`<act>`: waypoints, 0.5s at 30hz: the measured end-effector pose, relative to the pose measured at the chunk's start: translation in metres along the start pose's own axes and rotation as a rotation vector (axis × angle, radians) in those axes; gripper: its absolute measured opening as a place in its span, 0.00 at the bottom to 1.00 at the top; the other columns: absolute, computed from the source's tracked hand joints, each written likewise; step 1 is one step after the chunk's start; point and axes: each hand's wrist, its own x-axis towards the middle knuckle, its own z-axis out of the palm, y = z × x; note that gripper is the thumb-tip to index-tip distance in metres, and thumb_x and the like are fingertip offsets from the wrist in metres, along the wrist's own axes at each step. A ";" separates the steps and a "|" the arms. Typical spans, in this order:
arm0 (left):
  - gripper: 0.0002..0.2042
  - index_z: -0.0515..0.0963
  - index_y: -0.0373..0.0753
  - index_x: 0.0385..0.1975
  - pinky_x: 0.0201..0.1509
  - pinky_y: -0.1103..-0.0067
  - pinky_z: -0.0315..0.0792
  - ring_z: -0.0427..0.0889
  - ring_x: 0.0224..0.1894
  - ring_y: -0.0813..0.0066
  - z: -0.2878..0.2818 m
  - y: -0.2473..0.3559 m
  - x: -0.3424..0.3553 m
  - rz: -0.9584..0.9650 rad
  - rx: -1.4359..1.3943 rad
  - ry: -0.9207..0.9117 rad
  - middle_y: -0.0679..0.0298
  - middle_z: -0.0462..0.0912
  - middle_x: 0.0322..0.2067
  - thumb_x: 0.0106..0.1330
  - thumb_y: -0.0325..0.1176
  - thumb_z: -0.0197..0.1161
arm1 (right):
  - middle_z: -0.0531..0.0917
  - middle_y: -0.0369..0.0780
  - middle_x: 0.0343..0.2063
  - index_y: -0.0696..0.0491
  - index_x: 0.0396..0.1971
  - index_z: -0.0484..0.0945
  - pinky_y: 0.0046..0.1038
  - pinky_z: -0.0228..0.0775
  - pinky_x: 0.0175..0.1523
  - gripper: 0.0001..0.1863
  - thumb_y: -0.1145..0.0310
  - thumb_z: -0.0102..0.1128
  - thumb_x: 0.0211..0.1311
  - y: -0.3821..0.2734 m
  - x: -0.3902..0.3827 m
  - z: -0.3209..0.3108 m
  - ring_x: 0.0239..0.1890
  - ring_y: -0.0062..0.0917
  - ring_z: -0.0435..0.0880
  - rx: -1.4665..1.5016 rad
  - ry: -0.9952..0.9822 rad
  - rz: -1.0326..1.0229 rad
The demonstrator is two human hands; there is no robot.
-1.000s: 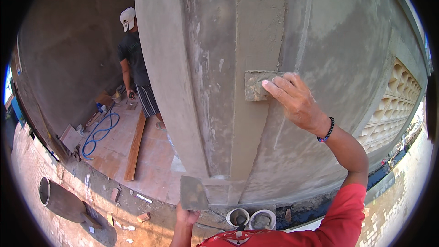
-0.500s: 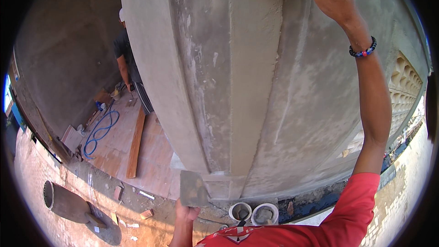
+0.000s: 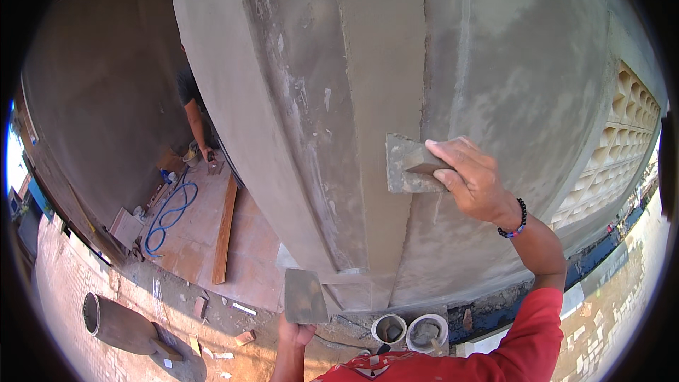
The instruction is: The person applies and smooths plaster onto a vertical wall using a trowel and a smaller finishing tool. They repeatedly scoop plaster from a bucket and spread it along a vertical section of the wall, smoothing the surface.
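Observation:
My right hand [image 3: 475,180] is closed round the handle of a worn, mortar-crusted plastering float [image 3: 400,182]. The float lies at the right edge of a smooth vertical plaster band [image 3: 385,92] on the grey wall. Lower down, my left hand [image 3: 296,332] grips a square, flat mortar board [image 3: 304,297] from below, with some grey-brown residue on its face. Most of the left fingers are hidden beneath the board. Two white buckets stand by the wall's foot: the left bucket [image 3: 388,317] and the right bucket [image 3: 417,349] both have grey material inside.
Through the opening at left, another person [image 3: 196,117] bends over a tiled floor with a blue hose [image 3: 170,216] and a wooden plank [image 3: 225,233]. A dark cylindrical container [image 3: 120,322] stands at lower left among rubble. Patterned vent blocks [image 3: 622,134] fill the wall at right.
My right hand has come down the wall with the float, from the top of the view to mid-height. My left hand still holds the board low. The view has shifted slightly.

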 end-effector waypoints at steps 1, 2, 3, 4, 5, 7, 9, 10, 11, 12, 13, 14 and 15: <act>0.14 0.74 0.38 0.49 0.46 0.72 0.78 0.80 0.44 0.66 -0.001 0.002 0.000 0.005 -0.009 0.004 0.61 0.80 0.44 0.67 0.36 0.51 | 0.80 0.45 0.44 0.62 0.56 0.70 0.29 0.73 0.45 0.23 0.77 0.56 0.59 0.000 0.007 -0.003 0.40 0.31 0.80 0.252 0.200 0.156; 0.14 0.74 0.38 0.49 0.46 0.72 0.78 0.80 0.44 0.66 -0.003 0.004 0.002 -0.005 -0.012 0.007 0.61 0.80 0.44 0.67 0.37 0.51 | 0.80 0.46 0.46 0.63 0.57 0.68 0.28 0.74 0.46 0.22 0.76 0.55 0.62 0.002 0.018 -0.008 0.42 0.29 0.81 0.497 0.401 0.321; 0.15 0.74 0.38 0.49 0.46 0.72 0.78 0.80 0.45 0.66 -0.006 0.005 0.003 -0.012 -0.015 0.019 0.61 0.80 0.44 0.67 0.37 0.51 | 0.80 0.45 0.46 0.63 0.58 0.66 0.27 0.74 0.46 0.23 0.74 0.54 0.63 0.006 0.030 -0.015 0.43 0.26 0.81 0.640 0.502 0.342; 0.15 0.74 0.38 0.49 0.46 0.72 0.78 0.80 0.45 0.66 -0.010 0.007 0.004 -0.020 -0.021 -0.004 0.60 0.80 0.44 0.67 0.37 0.52 | 0.80 0.44 0.46 0.64 0.59 0.64 0.25 0.74 0.46 0.24 0.73 0.54 0.65 0.012 0.044 -0.021 0.45 0.23 0.80 0.785 0.604 0.359; 0.15 0.74 0.38 0.49 0.46 0.72 0.78 0.80 0.45 0.65 -0.015 0.009 0.005 -0.025 -0.027 -0.027 0.60 0.80 0.44 0.67 0.37 0.52 | 0.80 0.44 0.45 0.64 0.60 0.63 0.24 0.74 0.46 0.25 0.72 0.55 0.64 0.019 0.056 -0.024 0.44 0.22 0.80 0.836 0.648 0.347; 0.15 0.73 0.38 0.49 0.46 0.72 0.78 0.80 0.45 0.65 -0.014 0.011 0.005 -0.032 -0.025 -0.055 0.60 0.80 0.45 0.66 0.37 0.53 | 0.81 0.44 0.44 0.64 0.60 0.63 0.23 0.75 0.44 0.26 0.72 0.55 0.64 0.030 0.079 -0.032 0.43 0.21 0.81 0.866 0.687 0.319; 0.16 0.73 0.37 0.50 0.46 0.72 0.79 0.80 0.45 0.65 -0.007 0.011 0.002 -0.020 -0.014 -0.059 0.59 0.80 0.45 0.66 0.37 0.53 | 0.81 0.44 0.43 0.64 0.60 0.64 0.23 0.75 0.43 0.26 0.71 0.56 0.64 0.037 0.102 -0.037 0.42 0.21 0.81 0.838 0.666 0.283; 0.15 0.73 0.37 0.50 0.46 0.72 0.78 0.80 0.45 0.65 -0.002 0.011 0.000 -0.013 -0.004 -0.060 0.60 0.80 0.45 0.66 0.37 0.53 | 0.82 0.44 0.41 0.65 0.58 0.66 0.23 0.74 0.44 0.23 0.73 0.54 0.64 0.037 0.114 -0.040 0.42 0.22 0.81 0.858 0.690 0.265; 0.15 0.73 0.38 0.50 0.47 0.72 0.78 0.80 0.45 0.65 0.002 0.010 -0.004 -0.004 0.002 -0.058 0.60 0.80 0.45 0.66 0.37 0.54 | 0.82 0.45 0.40 0.65 0.56 0.67 0.23 0.73 0.46 0.21 0.75 0.52 0.64 0.035 0.128 -0.042 0.42 0.23 0.81 0.882 0.708 0.248; 0.15 0.73 0.38 0.50 0.47 0.73 0.78 0.80 0.46 0.66 0.004 0.009 -0.006 0.003 0.007 -0.058 0.60 0.79 0.45 0.66 0.37 0.54 | 0.82 0.45 0.39 0.66 0.55 0.69 0.23 0.73 0.47 0.19 0.77 0.50 0.64 0.033 0.137 -0.046 0.42 0.24 0.80 0.902 0.726 0.230; 0.15 0.73 0.37 0.50 0.46 0.72 0.79 0.80 0.45 0.65 0.003 0.008 -0.006 0.004 -0.011 -0.052 0.60 0.79 0.45 0.66 0.36 0.53 | 0.82 0.45 0.39 0.66 0.55 0.69 0.23 0.73 0.46 0.19 0.78 0.49 0.64 0.033 0.142 -0.051 0.42 0.24 0.80 0.854 0.691 0.265; 0.15 0.73 0.37 0.50 0.45 0.72 0.79 0.81 0.45 0.65 0.001 0.006 -0.007 0.003 -0.030 -0.042 0.60 0.79 0.45 0.67 0.35 0.52 | 0.82 0.45 0.39 0.66 0.56 0.68 0.23 0.73 0.46 0.19 0.78 0.49 0.65 0.035 0.146 -0.054 0.42 0.24 0.80 0.806 0.655 0.304; 0.16 0.72 0.36 0.51 0.44 0.72 0.79 0.81 0.44 0.65 0.000 0.005 -0.007 0.002 -0.047 -0.033 0.59 0.79 0.46 0.67 0.35 0.51 | 0.82 0.45 0.39 0.66 0.56 0.68 0.23 0.73 0.46 0.20 0.78 0.49 0.65 0.036 0.147 -0.055 0.42 0.24 0.81 0.757 0.618 0.343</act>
